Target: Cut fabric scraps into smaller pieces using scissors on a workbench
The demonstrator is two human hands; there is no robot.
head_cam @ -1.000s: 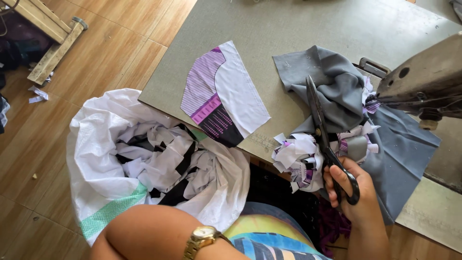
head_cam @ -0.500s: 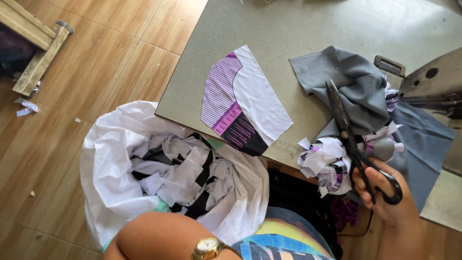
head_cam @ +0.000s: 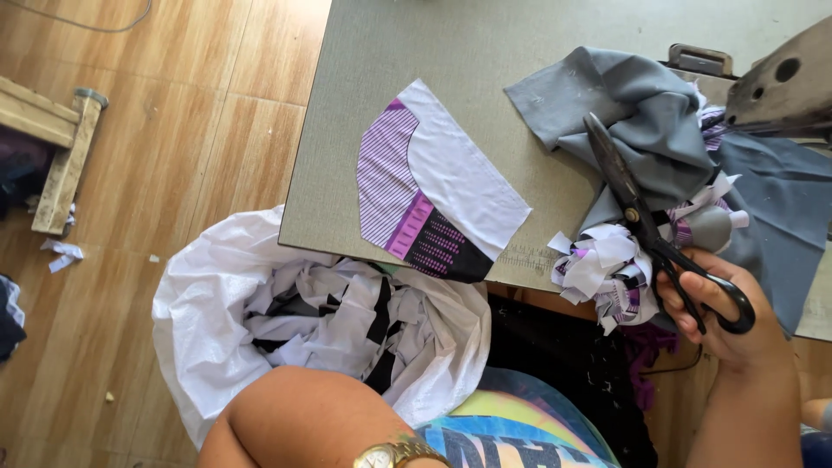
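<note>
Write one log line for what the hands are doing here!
right hand: holds black scissors, blades shut | left hand: out of view | scraps: beside scissors | table

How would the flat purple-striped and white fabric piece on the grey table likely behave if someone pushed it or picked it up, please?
The purple-striped and white fabric piece lies thin and flat, so it probably slides easily across the smooth grey table. It looks light; lifted by one edge it would likely droop. One corner overhangs the table edge above the white scrap bag, so a push could tip it in.

right hand (head_cam: pixel 724 316) with black scissors (head_cam: pixel 646 221): shifted further right and lower in view | scrap pile (head_cam: pixel 607 269) at desk (head_cam: pixel 485 52) edge: now beside the palm | left forearm (head_cam: pixel 303 416): more in view | camera: panned left
</note>
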